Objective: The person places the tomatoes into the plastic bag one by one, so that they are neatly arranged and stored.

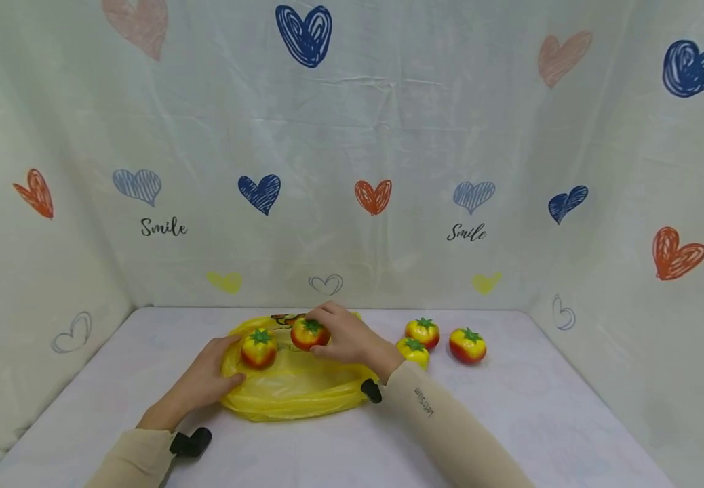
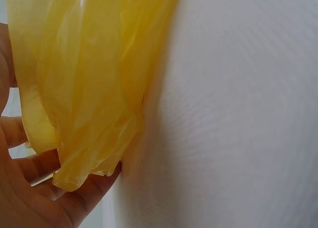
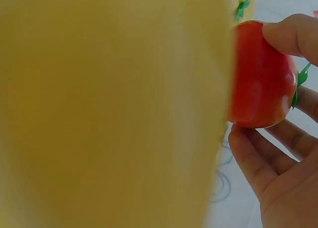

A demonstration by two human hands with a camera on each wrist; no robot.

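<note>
Tomato (image 1: 306,335), red and yellow, green leaf cap: gripped by the right hand (image 1: 352,339), thumb opposite fingers, over the yellow bag (image 1: 291,386). Second tomato (image 1: 258,350) lies within the bag's outline, near the left hand (image 1: 205,374). Left fingers curve round the bag's left edge, holding it. Step in hand: probably bagging, one at a time. Next move would call for lowering the held one and loosening the right fingers, bag edge held steady. Three more tomatoes (image 1: 467,346) on the table (image 1: 547,420), right side. No brand readable: bag print (image 1: 287,320) partly covered; right sleeve (image 1: 462,434) lettering inverted, uncertain. "Smile" twice on the backdrop (image 1: 315,237), among hearts (image 1: 373,197).
</note>
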